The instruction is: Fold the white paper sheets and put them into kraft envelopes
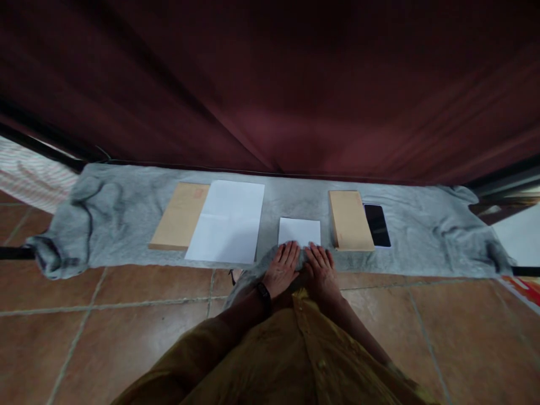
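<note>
Closest to me is the front of my mustard shirt [270,360], with brown floor tiles [139,326] showing on either side of it. A dark wristband [264,295] sits around my left wrist. My left hand [282,271] and my right hand [322,271] lie palm down side by side, a narrow gap between them, fingers stretched out straight and kept close together, pointing away from me. Neither is curled around anything; the fingertips simply rest on the near edge of a small white sheet [299,229], which lies flat right in front of me. Whether it is one layer or folded, I cannot tell. To its right, a little apart, is a stack of brown envelopes [351,219], and a dark-screened phone [378,225] lies up against that stack's right side. On my left, apart from my hands, a large white sheet [230,219] overlaps the right side of another brown stack [179,216], which has a faint red mark near its far corner. All of these rest on a long, rumpled grey cloth [422,225]. Beyond its far edge hangs a dark red curtain [270,95], creased and dim towards the top
</note>
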Demonstrator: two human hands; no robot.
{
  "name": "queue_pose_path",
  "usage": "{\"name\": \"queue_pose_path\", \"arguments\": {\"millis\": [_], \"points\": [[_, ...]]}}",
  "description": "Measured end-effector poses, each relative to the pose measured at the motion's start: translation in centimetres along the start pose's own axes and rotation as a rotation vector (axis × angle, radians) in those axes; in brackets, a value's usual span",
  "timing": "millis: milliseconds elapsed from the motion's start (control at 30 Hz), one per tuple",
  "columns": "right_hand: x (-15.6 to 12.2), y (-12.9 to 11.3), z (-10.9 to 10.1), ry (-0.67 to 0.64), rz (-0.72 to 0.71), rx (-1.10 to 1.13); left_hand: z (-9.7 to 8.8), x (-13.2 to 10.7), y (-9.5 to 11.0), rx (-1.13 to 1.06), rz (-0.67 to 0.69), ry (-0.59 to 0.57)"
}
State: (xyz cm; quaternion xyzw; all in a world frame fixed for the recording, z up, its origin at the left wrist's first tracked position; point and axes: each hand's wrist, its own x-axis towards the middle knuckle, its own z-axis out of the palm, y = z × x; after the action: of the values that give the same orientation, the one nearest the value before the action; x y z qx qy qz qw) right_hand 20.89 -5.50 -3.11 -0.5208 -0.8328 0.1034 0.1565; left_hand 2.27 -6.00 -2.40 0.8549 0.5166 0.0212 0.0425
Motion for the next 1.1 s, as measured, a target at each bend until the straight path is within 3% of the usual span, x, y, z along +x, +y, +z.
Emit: {"name": "queue_pose_path", "arguments": {"millis": [367,600,767,900,1100], "points": [[-0.5,0.7,0.0,0.055,0.033,0.008,0.9,-0.8,-1.6,-0.026,-0.003,0.078],[-0.3,1.2,0.1,0.070,0.061,0.016,1.2,-1.6,-3.5,-0.122,-0.045,0.232],[0.2,1.2,-0.1,0.096,0.107,0.030,0.0,2.2,-6.0,-0.369,-0.293,0.310],[0.2,1.0,-0.1,0.103,0.108,0.042,-1.2,6.9,-7.6,-0.472,-0.513,0.229],[-0.1,0.5,0.2,0.130,0.169,0.062,-2.1,10.9,-9.3,-0.521,-0.567,0.085]]}}
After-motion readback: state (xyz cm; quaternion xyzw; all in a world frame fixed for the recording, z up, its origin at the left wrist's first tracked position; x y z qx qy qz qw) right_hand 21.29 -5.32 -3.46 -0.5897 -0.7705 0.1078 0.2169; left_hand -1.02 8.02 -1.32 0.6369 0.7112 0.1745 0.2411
